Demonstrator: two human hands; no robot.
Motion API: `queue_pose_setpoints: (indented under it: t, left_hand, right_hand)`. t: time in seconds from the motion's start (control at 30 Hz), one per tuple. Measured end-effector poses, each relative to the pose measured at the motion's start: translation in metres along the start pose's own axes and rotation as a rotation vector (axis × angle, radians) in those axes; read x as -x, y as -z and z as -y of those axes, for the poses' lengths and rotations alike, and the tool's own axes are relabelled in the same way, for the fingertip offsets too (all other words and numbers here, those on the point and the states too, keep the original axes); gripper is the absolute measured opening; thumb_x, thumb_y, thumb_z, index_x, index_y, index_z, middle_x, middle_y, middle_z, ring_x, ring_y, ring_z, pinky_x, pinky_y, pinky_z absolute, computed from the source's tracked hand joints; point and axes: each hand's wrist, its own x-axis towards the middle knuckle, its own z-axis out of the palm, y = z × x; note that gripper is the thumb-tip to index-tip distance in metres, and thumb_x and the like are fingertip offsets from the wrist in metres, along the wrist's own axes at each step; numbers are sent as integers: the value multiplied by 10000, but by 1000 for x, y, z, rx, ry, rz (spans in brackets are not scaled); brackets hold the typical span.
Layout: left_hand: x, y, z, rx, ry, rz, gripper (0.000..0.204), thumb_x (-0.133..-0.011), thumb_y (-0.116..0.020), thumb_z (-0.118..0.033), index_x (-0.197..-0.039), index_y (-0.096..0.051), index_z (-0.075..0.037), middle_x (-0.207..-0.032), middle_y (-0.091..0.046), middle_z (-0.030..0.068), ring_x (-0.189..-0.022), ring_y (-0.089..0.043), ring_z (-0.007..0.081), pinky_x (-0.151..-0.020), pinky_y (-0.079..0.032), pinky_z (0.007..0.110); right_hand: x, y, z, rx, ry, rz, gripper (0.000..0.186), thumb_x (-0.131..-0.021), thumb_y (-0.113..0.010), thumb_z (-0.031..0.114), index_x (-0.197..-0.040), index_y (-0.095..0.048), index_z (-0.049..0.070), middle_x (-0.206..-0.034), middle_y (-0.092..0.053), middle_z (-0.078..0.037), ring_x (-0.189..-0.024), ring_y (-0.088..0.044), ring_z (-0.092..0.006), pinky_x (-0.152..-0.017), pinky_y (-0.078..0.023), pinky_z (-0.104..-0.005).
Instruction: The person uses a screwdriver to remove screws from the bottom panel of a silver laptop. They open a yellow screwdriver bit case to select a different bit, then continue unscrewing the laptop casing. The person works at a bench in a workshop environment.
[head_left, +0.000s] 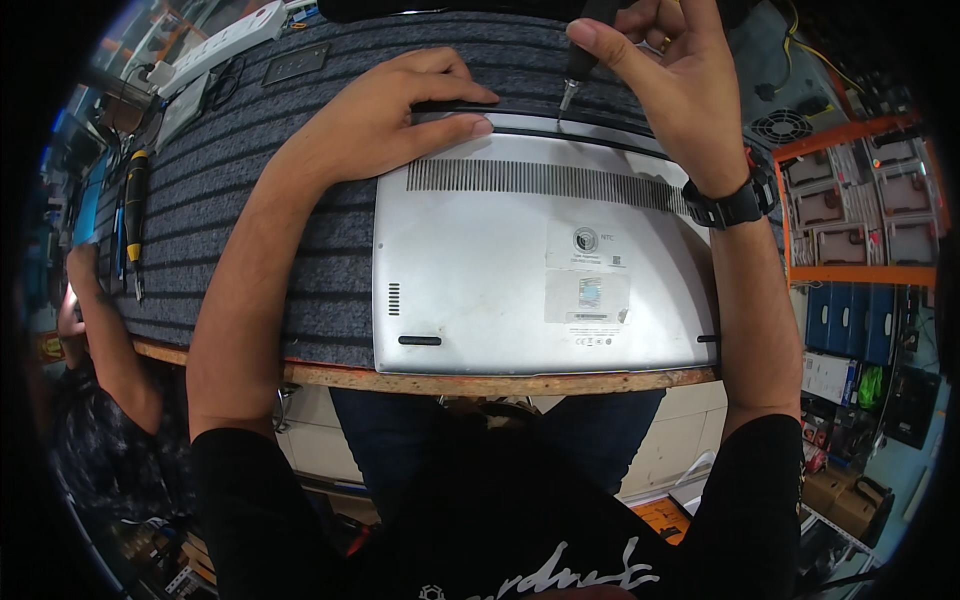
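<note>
A silver laptop [480, 265] lies upside down in front of me, its bottom cover facing up with a long vent, rubber feet and stickers. My left hand [415, 110] grips its far edge, thumb on the cover and fingers on the far side. In my right hand [680, 95], a dark-handled screwdriver [573, 85] is held tilted, with its metal tip down at the strip along the laptop's far edge. Whether the tip sits in a screw is too small to tell.
The laptop rests on a grey ribbed mat [330, 240] by the wooden table edge [480, 383]. At left lie a yellow-black screwdriver [134, 210] and a white power strip [225, 40]. An orange rack [860, 205] stands at right. Another person's arm [115, 340] is at far left.
</note>
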Motion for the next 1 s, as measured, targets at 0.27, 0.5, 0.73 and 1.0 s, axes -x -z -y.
queue_pose_setpoints:
  t: [0.27, 0.5, 0.73, 1.0]
  left_hand:
    - [0, 0, 0, 12, 15, 6, 326, -942, -727, -270, -1198, -756, -71, -1036, -649, 49, -955, -626, 187, -836, -509, 328]
    - [-1, -1, 0, -5, -28, -11, 318, -945, -725, -263, -1193, -755, -67, -1030, -648, 51, -949, -624, 185, -833, -508, 328]
    - [2, 1, -1, -9, -9, -6, 316, -948, -721, -260, -1195, -755, -67, -1031, -649, 52, -947, -625, 187, -829, -510, 327]
    - [-1, 1, -1, -5, -27, -4, 319, -952, -717, -258, -1198, -750, -57, -1039, -655, 59, -966, -631, 193, -843, -511, 329]
  right_hand:
    - [0, 4, 5, -102, -121, 62, 600, -950, -674, -35, -1482, -413, 57, -925, -560, -17, -825, -567, -65, -716, -491, -192]
    - [-2, 3, -3, -157, -9, 81, 565, -958, -665, -28, -1462, -418, 41, -945, -576, -24, -862, -601, -90, -770, -511, -211]
    - [-4, 1, 12, -89, -145, 15, 576, -944, -712, 9, -1440, -419, 38, -992, -593, -40, -920, -601, -98, -834, -521, -246]
    - [-2, -2, -9, -79, 8, -19, 564, -953, -687, -15, -1442, -413, 41, -985, -596, -44, -913, -612, -103, -814, -539, -246]
